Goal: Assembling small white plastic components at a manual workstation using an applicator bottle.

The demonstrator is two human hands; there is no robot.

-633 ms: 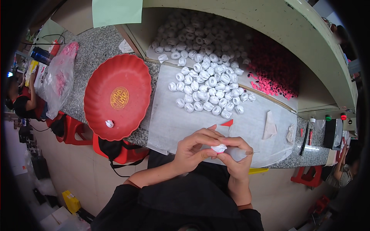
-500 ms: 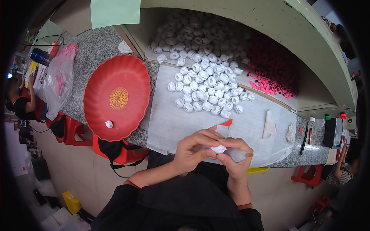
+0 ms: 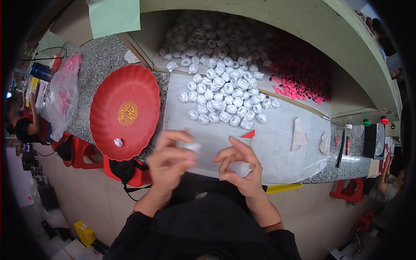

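Above the near edge of the white sheet [image 3: 277, 160], my left hand [image 3: 167, 162] is smeared by motion. It pinches a small white piece [image 3: 192, 147] at its fingertips. My right hand [image 3: 249, 184] curls its lower fingers round a translucent squeeze bottle [image 3: 239, 169] with a thin needle tip, while its index finger points up and away. Beyond both hands lies a pile of white, ring-shaped wrapped pieces [image 3: 227, 89]. On the left stands a red scalloped tray [image 3: 147, 99], with one small white piece [image 3: 118, 142] inside.
A cabinet shelf [image 3: 242, 5] overhangs the counter, holding more white pieces and a heap of pink bits [image 3: 299, 89]. A red scrap [image 3: 248, 134] and white tissue scraps [image 3: 299, 136] lie on the sheet. Red stools [image 3: 349, 190] stand below. Other people sit at both sides.
My hands have come apart. The left has moved left toward the tray with the small white piece; the right has shifted slightly left, still holding the bottle. The whole view has shifted a little.
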